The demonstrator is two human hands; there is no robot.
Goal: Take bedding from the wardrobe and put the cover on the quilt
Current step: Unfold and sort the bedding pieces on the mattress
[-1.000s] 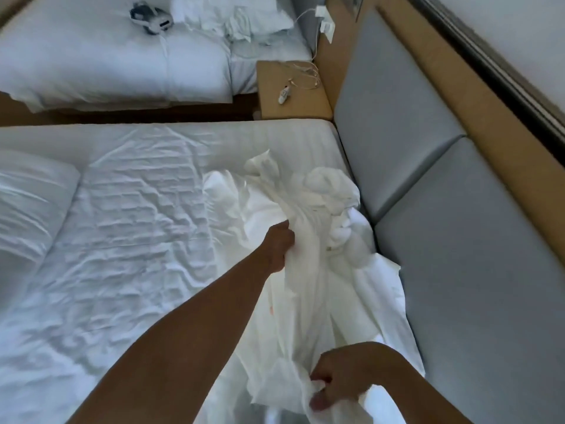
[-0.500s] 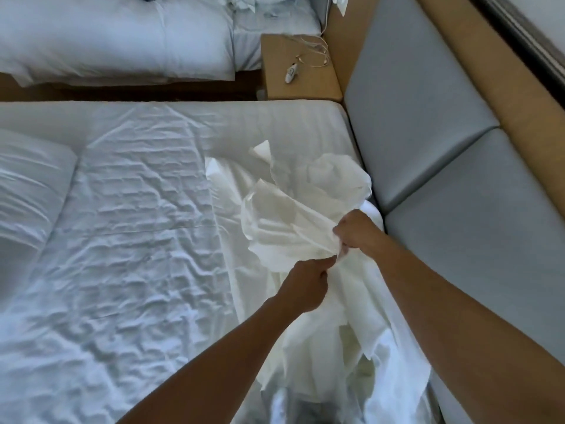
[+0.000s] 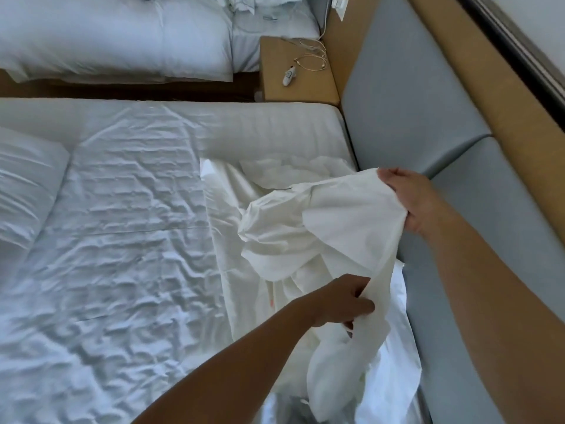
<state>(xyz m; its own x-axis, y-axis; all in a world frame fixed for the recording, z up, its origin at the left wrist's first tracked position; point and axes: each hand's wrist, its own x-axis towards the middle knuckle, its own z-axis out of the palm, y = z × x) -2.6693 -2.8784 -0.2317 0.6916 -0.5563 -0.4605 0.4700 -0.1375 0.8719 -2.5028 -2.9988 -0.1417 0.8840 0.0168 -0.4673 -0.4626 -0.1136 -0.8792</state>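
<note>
White cover [image 3: 336, 215] gripped by left hand [image 3: 342, 301], pinched by right hand [image 3: 409, 200].

Beside quilt [image 3: 122, 240], rightward — cover [image 3: 321, 228], perhaps overlapping.

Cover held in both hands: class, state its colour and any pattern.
Plain white cover, no pattern; seen best in the head view.

A: Which parts of the person appear in the head view?

B: The left hand [image 3: 342, 301] and right hand [image 3: 409, 200], both bare, each joined to a forearm.

A: What covers the arms?

B: The left forearm [image 3: 244, 356] and right forearm [image 3: 489, 286] are uncovered from wrist to picture edge.

A: Any finer detail?

B: Knuckles and thumb show on each hand. Smaller marks are too blurred to tell.
</note>
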